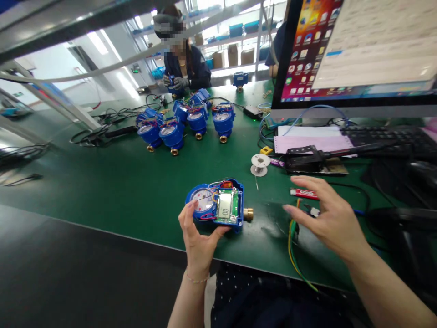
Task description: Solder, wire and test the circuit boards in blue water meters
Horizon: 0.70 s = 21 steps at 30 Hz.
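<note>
A blue water meter (239,200) with a brass pipe end lies on the green table, its round dial to the left. Its housing is uncovered and shows a green circuit board with a small LCD screen (225,205) and thin wires. My left hand (198,237) grips the meter from the near side, fingers on the dial end and thumb along the lower edge. Off to the right, my right hand (327,218) hovers with thumb and fingers apart, holding nothing. Near it lie cutting pliers (311,210), a red-and-white tube (303,194) and a yellow-green wire bundle (292,246).
Several more blue meters (171,132) stand farther back on the table (102,182). A solder spool (260,165), papers (310,139), a keyboard (372,136) and a monitor (358,54) occupy the right side. Across the table, a gloved person (187,64) holds another meter. Cables lie at left.
</note>
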Motion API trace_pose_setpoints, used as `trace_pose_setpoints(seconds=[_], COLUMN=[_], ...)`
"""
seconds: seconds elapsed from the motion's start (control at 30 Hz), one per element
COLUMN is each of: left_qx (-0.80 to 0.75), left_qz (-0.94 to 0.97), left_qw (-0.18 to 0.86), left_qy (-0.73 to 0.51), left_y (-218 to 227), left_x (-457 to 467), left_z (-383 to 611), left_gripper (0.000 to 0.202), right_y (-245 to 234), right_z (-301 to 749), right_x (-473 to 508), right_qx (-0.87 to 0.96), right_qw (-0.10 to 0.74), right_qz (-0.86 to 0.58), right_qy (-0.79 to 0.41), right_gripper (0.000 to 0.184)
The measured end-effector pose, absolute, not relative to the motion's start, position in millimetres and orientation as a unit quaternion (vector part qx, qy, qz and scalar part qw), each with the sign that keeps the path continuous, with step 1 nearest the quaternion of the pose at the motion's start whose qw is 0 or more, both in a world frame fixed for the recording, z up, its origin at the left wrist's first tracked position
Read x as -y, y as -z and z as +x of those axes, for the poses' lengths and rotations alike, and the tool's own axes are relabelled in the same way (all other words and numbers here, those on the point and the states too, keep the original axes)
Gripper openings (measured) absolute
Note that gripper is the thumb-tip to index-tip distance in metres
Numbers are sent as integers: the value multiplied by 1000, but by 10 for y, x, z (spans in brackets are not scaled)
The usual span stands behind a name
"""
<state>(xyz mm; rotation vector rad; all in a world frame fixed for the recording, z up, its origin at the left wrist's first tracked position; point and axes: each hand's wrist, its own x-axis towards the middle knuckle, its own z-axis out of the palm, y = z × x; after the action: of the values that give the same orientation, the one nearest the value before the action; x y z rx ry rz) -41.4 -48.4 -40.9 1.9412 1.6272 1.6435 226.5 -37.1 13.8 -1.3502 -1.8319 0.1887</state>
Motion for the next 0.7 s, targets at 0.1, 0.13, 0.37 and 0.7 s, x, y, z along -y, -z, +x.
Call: trace_pose_setpoints(seconds=[0.1,0.13,0.37,0.7], left_qx=[-564,-572,-570,-361], left_qz=[634,633,615,764], left_qw=[14,-2,41,-126], left_qy=[-529,-522,-543,-519], left_y=[368,360,351,-30], left_x=[450,446,480,861], left_z=[-330,-298,-285,93], left_gripper=[94,93,95,49], right_y=[-112,-88,238,-332], right_z=[2732,2850,2884,2251], right_x=[425,437,301,825], right_qx=[683,688,802,859], right_qw=[392,373,135,402], right_qz=[-616,-622,-581,-309], right_qy=[14,28,36,65], right_gripper=[17,13,31,23])
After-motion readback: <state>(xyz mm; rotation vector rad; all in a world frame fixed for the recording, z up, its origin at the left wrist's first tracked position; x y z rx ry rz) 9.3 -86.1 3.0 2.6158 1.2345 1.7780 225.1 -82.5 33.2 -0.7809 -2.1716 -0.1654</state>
